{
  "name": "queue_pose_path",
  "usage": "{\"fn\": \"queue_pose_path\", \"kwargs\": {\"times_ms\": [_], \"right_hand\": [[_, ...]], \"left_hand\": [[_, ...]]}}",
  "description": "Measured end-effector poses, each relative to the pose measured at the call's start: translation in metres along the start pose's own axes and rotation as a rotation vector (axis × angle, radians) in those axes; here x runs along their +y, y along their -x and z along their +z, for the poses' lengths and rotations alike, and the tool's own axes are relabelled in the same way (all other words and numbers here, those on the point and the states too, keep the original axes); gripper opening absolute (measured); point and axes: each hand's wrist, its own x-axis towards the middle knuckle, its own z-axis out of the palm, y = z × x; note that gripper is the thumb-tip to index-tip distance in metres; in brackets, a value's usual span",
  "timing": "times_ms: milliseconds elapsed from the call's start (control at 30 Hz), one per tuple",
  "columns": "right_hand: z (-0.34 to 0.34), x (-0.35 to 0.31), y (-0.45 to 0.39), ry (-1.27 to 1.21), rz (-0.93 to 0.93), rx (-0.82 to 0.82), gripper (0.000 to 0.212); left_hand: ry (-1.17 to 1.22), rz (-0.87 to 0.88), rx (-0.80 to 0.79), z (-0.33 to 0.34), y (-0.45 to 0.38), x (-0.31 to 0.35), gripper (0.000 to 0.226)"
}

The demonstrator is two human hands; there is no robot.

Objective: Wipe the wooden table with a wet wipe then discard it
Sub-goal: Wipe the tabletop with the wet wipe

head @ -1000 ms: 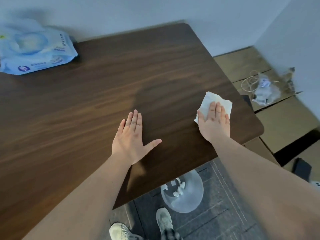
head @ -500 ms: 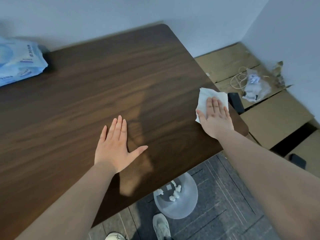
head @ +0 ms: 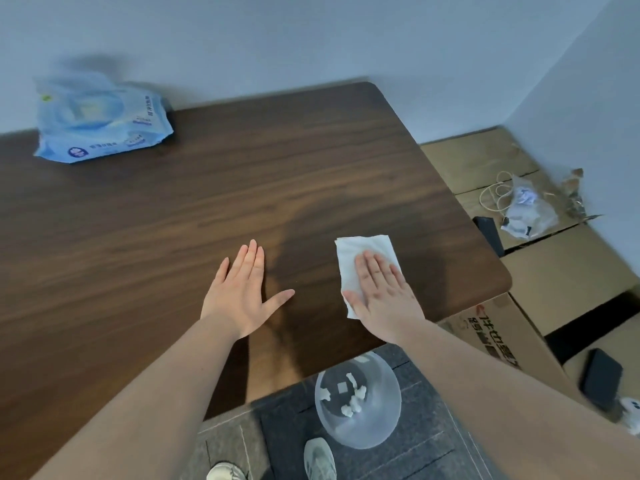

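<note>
A white wet wipe (head: 360, 252) lies flat on the dark wooden table (head: 214, 202) near its front right corner. My right hand (head: 381, 299) presses flat on the wipe's near half, fingers together. My left hand (head: 244, 292) rests flat on the bare wood a little to the left, fingers stretched and thumb out, holding nothing. On the floor below the table's front edge stands a clear plastic bin (head: 358, 400) with several small white scraps inside.
A blue pack of wet wipes (head: 100, 123) lies at the table's far left by the wall. Cardboard boxes (head: 568, 268) fill the floor on the right, with a plastic bag and cord on top. Dark phones lie there. My shoes show below.
My right hand has slid the wipe leftward, away from the table's right edge toward the middle. My left hand stays flat on the wood. The camera has tilted up.
</note>
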Motion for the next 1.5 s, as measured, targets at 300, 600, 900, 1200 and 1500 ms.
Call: {"fn": "queue_pose_path", "kwargs": {"times_ms": [300, 600, 900, 1200, 1500], "right_hand": [[0.012, -0.221, -0.011, 0.041, -0.456, -0.066, 0.066], [0.040, -0.427, -0.007, 0.149, -0.729, -0.086, 0.068], [0.074, -0.598, 0.000, 0.118, -0.851, -0.094, 0.072], [0.081, -0.682, -0.003, 0.115, -0.891, -0.067, 0.071], [0.076, -0.668, -0.003, 0.138, -0.934, -0.054, 0.069]], "left_hand": [[0.047, -0.454, 0.004, 0.016, 0.148, -0.182, 0.097], [0.123, -0.822, 0.042, 0.056, 0.306, -0.334, 0.105], [0.200, -0.924, 0.098, 0.076, 0.349, -0.399, 0.123], [0.358, -0.869, 0.161, 0.075, 0.353, -0.400, 0.135], [0.336, -0.874, 0.173, 0.074, 0.352, -0.395, 0.129]]}}
